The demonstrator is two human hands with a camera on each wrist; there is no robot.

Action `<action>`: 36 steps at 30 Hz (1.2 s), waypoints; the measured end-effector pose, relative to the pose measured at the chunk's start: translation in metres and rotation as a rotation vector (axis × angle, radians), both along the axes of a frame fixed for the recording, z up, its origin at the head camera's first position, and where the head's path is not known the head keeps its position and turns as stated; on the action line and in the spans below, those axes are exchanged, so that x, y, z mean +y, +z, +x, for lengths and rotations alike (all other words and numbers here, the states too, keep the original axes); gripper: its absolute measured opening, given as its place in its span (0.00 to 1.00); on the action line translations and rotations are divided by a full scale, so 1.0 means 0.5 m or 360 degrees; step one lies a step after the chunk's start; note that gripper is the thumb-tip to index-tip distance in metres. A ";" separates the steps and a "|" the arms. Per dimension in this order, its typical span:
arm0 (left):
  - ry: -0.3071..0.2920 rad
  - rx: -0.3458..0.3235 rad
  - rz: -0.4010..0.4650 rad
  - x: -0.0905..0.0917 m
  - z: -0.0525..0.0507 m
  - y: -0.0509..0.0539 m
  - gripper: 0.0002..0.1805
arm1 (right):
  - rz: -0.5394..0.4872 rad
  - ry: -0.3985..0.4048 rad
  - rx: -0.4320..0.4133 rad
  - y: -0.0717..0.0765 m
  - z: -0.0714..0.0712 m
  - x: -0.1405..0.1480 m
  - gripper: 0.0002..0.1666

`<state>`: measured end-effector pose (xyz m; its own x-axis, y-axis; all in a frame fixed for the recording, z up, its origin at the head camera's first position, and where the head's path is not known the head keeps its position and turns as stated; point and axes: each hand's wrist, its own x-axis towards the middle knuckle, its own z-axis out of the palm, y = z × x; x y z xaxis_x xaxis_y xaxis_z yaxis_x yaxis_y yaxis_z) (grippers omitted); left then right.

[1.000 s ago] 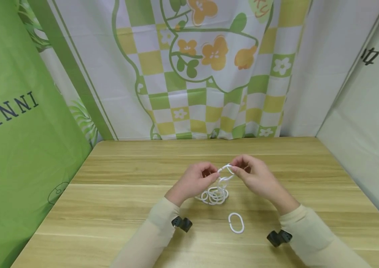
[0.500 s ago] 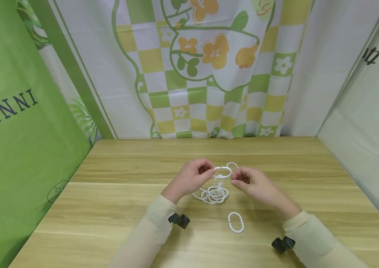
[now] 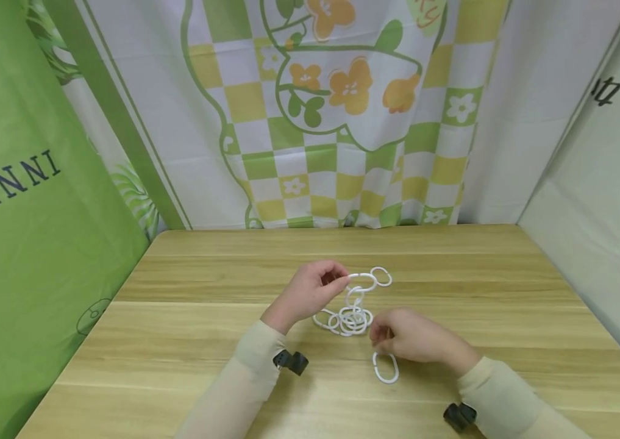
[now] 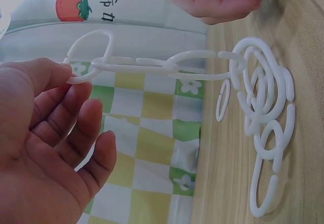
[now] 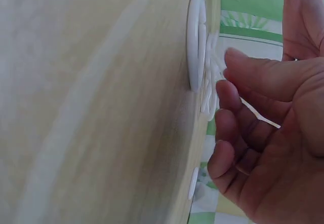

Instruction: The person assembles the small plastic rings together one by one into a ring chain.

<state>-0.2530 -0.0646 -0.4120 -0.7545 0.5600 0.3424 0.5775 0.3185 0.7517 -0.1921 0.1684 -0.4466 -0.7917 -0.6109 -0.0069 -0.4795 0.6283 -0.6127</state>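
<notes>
My left hand (image 3: pixel 310 289) pinches the end link (image 4: pixel 109 44) of a white plastic link chain between thumb and forefinger. From there, several joined links (image 4: pixel 197 76) hang down to a heap of linked rings (image 3: pixel 355 321) on the table. My right hand (image 3: pixel 416 335) hovers just behind a loose white oval link (image 3: pixel 386 369), which lies nearest the person. Its fingers are loosely bent with nothing between them, and in the right wrist view that loose link (image 5: pixel 194 46) stands apart from the fingertips. Another single link (image 3: pixel 381 277) lies farther back, separate in the left wrist view.
All this is on a wood-grain table (image 3: pixel 205 360). A checked curtain (image 3: pixel 342 152) hangs behind its back edge. Green cloth (image 3: pixel 41 274) borders the left side, and a pale cloth (image 3: pixel 600 213) the right.
My right hand has let go of the chain and come down towards the loose front link. A single link now shows behind where it was. My left hand keeps its pinch, shifted slightly left.
</notes>
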 end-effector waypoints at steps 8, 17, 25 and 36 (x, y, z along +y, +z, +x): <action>-0.0002 0.0011 -0.0006 0.000 -0.001 -0.003 0.08 | 0.0159 0.0077 -0.0035 -0.006 0.007 -0.008 0.12; -0.0012 0.0017 -0.0020 0.000 -0.003 -0.005 0.09 | 0.0194 0.0024 -0.0067 -0.008 0.014 -0.009 0.12; -0.0043 0.0004 -0.0027 0.004 -0.003 -0.005 0.06 | -0.0197 -0.0138 -0.0012 0.012 0.005 0.001 0.05; -0.0048 0.0006 -0.0058 0.005 0.002 0.000 0.04 | -0.0329 -0.0306 0.0190 0.080 -0.002 0.014 0.04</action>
